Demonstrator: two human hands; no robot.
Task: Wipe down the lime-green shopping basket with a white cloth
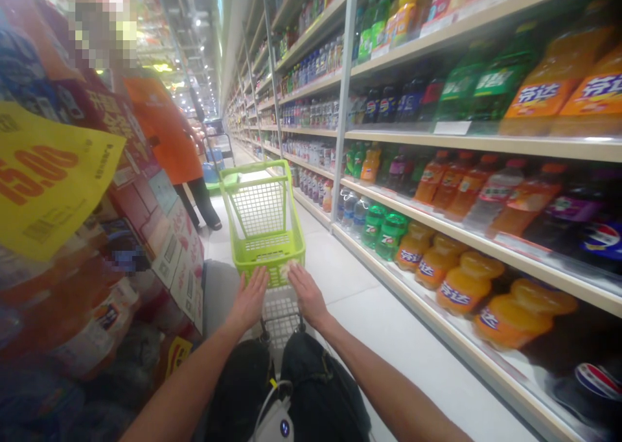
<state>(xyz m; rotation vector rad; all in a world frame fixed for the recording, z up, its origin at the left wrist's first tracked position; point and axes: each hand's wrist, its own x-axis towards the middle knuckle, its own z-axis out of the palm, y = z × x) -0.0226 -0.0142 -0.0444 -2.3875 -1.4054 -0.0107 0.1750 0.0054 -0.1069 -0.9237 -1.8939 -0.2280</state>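
A green shopping cart (pixel 262 225) with a wire basket stands in the aisle just in front of me. My left hand (pixel 250 297) lies on its near handle with the fingers stretched forward. My right hand (pixel 306 291) rests beside it on the same handle, fingers flat and extended. Neither hand wraps round the bar. The basket looks empty. My dark trouser legs (pixel 291 383) show below the cart.
Long shelves (pixel 486 144) of bottled soft drinks run down the right side. On the left stands a display with a yellow price sign (pixel 46 176) and stacked goods. A person in an orange vest (pixel 168 137) stands ahead on the left. White floor (pixel 369 312) stretches between.
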